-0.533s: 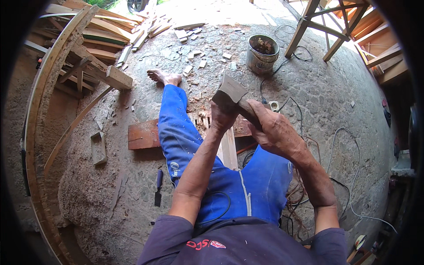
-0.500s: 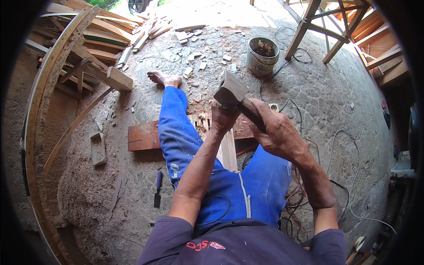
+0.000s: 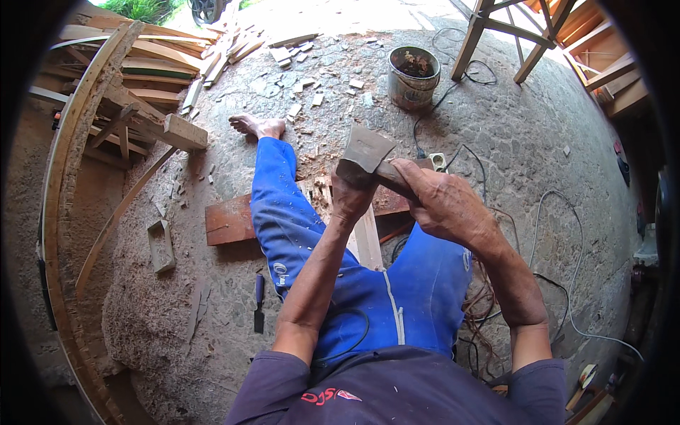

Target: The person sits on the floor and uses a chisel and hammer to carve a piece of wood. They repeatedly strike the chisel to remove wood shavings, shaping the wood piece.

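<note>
Fingers of the right hand [image 3: 443, 205] wrap tight around the wooden handle of a hatchet [image 3: 366, 152], just under its wide metal head. Left hand [image 3: 352, 196] is closed too, below the head, but what it grips is hidden. Both hands hold the hatchet up above the pale wood strip [image 3: 367, 237] that lies between the blue legs, over a red-brown board [image 3: 230, 221] on the stone floor [image 3: 538, 142]. Good chopping here would mean small, careful chops, with the left hand kept clear of the sharp edge.
</note>
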